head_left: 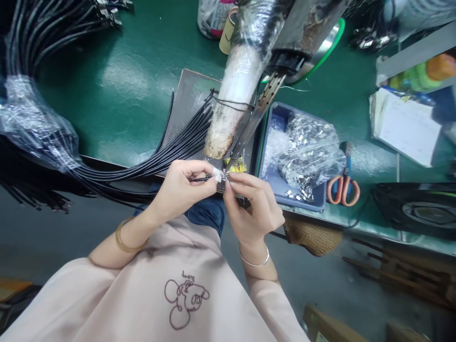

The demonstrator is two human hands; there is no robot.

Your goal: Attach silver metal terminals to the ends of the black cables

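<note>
My left hand [190, 184] pinches a thin black cable [200, 179] close to its end, with white tape wrapped round a fingertip. Facing it, my right hand [253, 202] has thumb and forefinger closed at the cable's tip, on a small metallic piece too tiny to name. Just above the fingers is the tip of a soldering iron or similar slotted metal tool [265, 102], reaching down from above. A white, plastic-wrapped tube [228, 95] with a scorched end runs beside it. A bundle of black cables [171, 151] fans out to the left over a grey board [185, 102].
A blue tray [318, 203] on the right holds a plastic bag of small metal parts [313, 147]. Orange-handled scissors [344, 187] lie beside it. Plastic-wrapped cables [39, 118] hang over the left table edge. Papers [406, 126] and a black device [420, 209] are farther right.
</note>
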